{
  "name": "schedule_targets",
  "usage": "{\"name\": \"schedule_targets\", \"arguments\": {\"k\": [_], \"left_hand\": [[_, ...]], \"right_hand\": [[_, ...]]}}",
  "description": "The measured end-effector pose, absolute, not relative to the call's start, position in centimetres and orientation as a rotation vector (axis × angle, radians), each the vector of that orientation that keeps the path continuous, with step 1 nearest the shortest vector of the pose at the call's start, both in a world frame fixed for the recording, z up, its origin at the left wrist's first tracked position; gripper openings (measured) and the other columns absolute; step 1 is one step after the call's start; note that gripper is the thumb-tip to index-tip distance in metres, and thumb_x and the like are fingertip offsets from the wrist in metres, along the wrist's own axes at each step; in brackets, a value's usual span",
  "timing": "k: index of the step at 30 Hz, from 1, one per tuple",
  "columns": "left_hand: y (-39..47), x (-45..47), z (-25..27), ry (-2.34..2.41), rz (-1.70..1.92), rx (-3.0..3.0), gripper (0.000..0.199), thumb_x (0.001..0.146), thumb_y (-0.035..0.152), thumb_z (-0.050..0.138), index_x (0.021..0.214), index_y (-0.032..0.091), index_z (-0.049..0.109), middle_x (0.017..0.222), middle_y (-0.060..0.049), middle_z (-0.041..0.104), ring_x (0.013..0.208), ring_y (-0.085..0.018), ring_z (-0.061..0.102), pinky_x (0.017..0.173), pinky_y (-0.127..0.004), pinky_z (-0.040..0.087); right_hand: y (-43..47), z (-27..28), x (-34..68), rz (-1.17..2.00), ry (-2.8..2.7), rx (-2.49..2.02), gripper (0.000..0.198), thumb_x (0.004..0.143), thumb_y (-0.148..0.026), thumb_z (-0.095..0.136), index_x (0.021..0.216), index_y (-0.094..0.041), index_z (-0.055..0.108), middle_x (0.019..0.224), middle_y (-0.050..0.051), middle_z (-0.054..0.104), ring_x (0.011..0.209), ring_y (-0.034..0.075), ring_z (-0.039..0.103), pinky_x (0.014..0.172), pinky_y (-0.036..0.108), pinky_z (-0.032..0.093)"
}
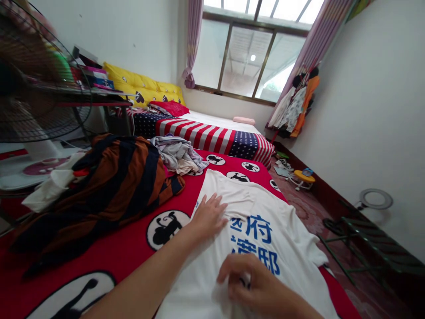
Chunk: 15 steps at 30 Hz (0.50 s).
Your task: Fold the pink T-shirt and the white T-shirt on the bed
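A white T-shirt (288, 235) with large blue characters lies spread on the red bed cover, its left side folded inward over part of the print. My left hand (209, 215) rests flat on that folded part, fingers stretched out. Nearer to me, my right hand (249, 279) is over the lower part of the shirt. Its fingers are loosely bent, with a gap between forefinger and thumb, and nothing shows in it. Whether it touches the cloth I cannot tell.
Left of the shirt lie a brown-and-black striped garment (122, 177) and a pile of light clothes (179, 153). A fan (36, 88) stands at the far left. Beyond is another bed (206, 133); to the right are a yellow stool (303, 176) and a green-framed rack (368, 243).
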<state>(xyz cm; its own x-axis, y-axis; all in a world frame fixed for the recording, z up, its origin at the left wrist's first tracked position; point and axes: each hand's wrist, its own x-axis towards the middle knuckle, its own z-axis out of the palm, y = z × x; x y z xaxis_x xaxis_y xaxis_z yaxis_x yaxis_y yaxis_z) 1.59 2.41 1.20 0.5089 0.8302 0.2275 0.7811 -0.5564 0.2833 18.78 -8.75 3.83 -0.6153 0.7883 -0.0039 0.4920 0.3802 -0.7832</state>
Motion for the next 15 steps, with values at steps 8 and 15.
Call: {"name": "schedule_targets", "arguments": {"k": [8, 15], "left_hand": [[2.0, 2.8, -0.6, 1.340, 0.506, 2.653, 0.053, 0.094, 0.047, 0.031, 0.141, 0.025, 0.039, 0.153, -0.010, 0.028, 0.143, -0.027, 0.018, 0.115, -0.051, 0.015], [2.1, 2.7, -0.6, 1.343, 0.510, 2.662, 0.053, 0.095, 0.047, 0.031, 0.142, 0.025, 0.039, 0.153, -0.009, 0.027, 0.143, -0.026, 0.018, 0.115, -0.050, 0.014]], "right_hand": [[4.5, 2.9, 25.3, 0.228, -1.722, -2.096, 0.038, 0.084, -0.040, 0.051, 0.102, -0.009, 0.064, 0.086, 0.012, 0.068, 0.074, 0.020, 0.063, 0.067, 0.028, 0.045], [8.9, 2.7, 25.5, 0.239, -1.655, -2.118, 0.019, 0.068, -0.034, 0.065, 0.068, -0.015, 0.066, 0.069, 0.009, 0.068, 0.071, 0.022, 0.064, 0.058, 0.025, 0.041]]}}
